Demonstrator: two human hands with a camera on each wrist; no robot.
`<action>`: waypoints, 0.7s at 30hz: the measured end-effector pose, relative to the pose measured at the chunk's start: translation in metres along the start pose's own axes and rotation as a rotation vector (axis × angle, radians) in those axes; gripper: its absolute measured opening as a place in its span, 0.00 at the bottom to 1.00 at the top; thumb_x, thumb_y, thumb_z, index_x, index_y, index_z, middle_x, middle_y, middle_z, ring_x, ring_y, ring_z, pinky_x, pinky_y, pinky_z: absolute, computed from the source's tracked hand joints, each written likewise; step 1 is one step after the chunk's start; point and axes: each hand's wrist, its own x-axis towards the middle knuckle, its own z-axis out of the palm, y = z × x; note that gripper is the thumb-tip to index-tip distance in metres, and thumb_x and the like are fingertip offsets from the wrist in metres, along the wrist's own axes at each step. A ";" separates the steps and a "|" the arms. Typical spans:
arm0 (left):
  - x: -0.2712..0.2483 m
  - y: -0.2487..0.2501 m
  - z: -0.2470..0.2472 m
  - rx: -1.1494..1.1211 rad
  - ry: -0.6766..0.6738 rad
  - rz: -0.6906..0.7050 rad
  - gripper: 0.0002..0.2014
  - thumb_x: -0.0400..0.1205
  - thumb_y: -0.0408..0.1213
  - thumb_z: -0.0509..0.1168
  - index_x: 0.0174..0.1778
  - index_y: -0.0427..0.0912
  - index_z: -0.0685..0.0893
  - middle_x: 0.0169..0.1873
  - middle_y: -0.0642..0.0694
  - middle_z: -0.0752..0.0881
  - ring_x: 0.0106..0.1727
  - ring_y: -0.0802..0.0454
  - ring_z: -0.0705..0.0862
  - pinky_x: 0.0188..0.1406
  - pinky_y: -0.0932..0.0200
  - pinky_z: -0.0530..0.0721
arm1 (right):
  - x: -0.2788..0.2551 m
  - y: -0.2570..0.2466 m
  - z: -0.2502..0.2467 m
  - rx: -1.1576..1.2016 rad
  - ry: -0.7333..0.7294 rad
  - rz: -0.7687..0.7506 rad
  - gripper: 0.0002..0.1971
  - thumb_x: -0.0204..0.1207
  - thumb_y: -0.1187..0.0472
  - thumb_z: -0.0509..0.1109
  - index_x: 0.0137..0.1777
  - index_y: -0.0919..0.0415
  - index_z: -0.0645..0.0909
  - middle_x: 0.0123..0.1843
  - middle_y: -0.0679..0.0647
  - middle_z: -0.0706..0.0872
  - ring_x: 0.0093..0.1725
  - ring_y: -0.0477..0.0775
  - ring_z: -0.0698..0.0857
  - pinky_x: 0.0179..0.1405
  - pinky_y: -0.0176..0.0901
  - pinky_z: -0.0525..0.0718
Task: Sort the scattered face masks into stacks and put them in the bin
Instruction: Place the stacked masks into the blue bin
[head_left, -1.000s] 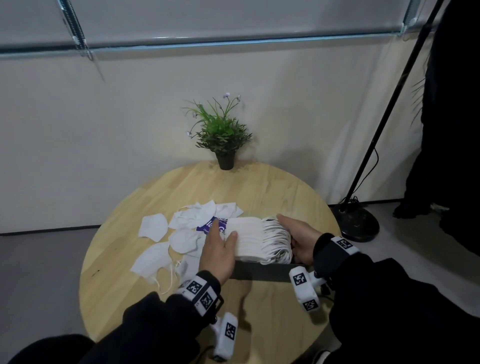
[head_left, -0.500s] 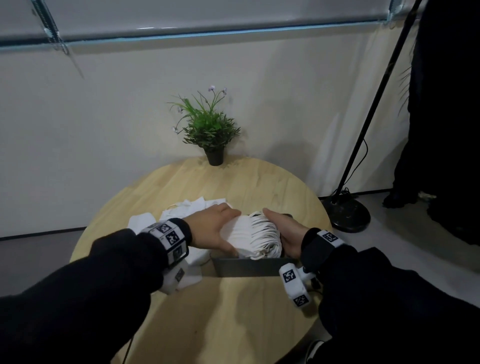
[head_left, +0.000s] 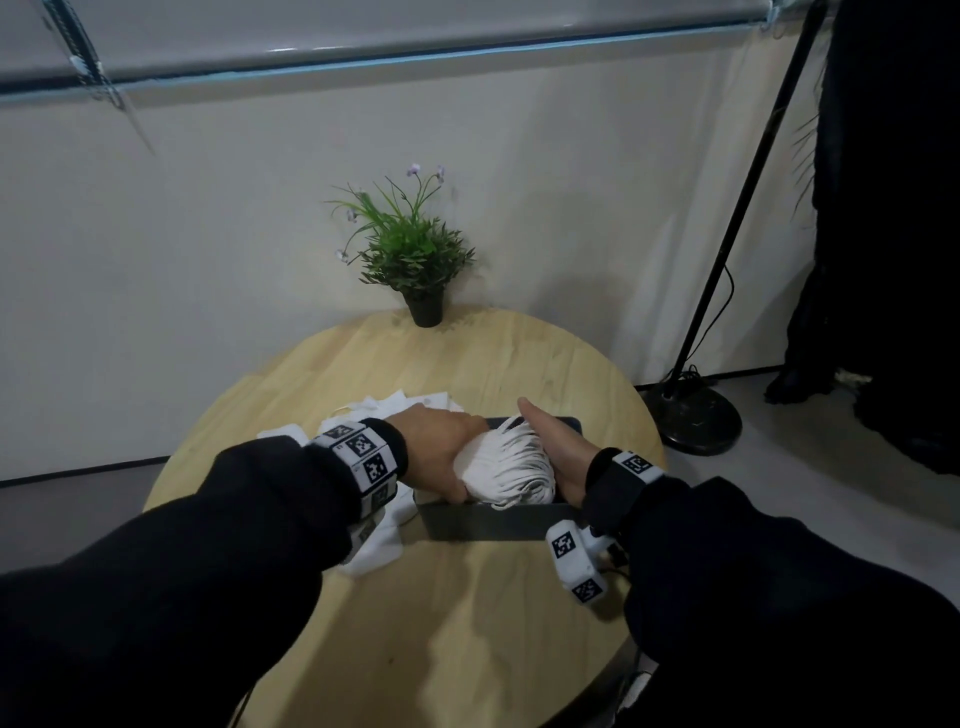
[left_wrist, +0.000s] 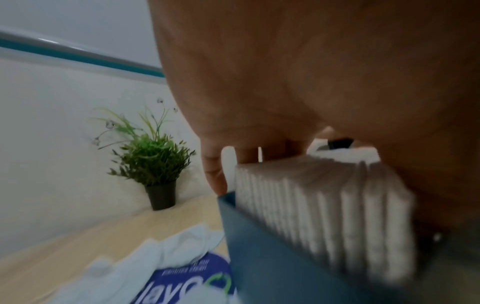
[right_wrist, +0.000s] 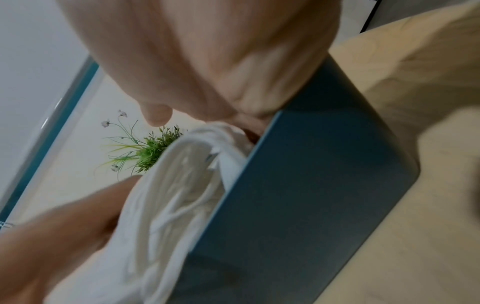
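Holding a face mask stack (head_left: 501, 462) in the bin (head_left: 493, 522) with left hand (head_left: 441, 447) curled round it and right hand (head_left: 558, 447) flat against it.

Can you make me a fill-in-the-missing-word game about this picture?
1. The left hand and right hand hold a stack of white ____ between them.
2. The stack sits partly inside a dark ____.
3. At the far edge of the round table stands a potted ____.
4. More loose masks lie by the person's ____ hand.

Missing words: face masks; bin; plant; left.
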 end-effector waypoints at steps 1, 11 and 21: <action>0.001 0.001 0.004 -0.012 -0.017 -0.023 0.43 0.70 0.59 0.77 0.80 0.55 0.67 0.68 0.51 0.83 0.64 0.45 0.82 0.63 0.49 0.80 | 0.005 0.002 -0.003 0.012 0.010 -0.007 0.42 0.72 0.28 0.72 0.72 0.63 0.83 0.62 0.64 0.92 0.61 0.67 0.92 0.71 0.64 0.85; -0.020 0.009 0.044 -0.350 0.139 -0.065 0.72 0.59 0.89 0.57 0.92 0.50 0.41 0.92 0.48 0.45 0.92 0.48 0.43 0.90 0.41 0.44 | -0.023 -0.007 0.010 -0.007 0.032 -0.074 0.24 0.87 0.45 0.68 0.63 0.69 0.88 0.53 0.65 0.94 0.55 0.66 0.93 0.65 0.61 0.88; -0.023 0.008 0.078 -1.608 0.440 -0.512 0.35 0.83 0.68 0.64 0.80 0.47 0.78 0.78 0.49 0.81 0.77 0.46 0.79 0.83 0.43 0.71 | -0.021 -0.010 -0.001 0.151 -0.063 0.079 0.37 0.86 0.34 0.59 0.77 0.67 0.77 0.69 0.69 0.87 0.67 0.72 0.88 0.73 0.68 0.82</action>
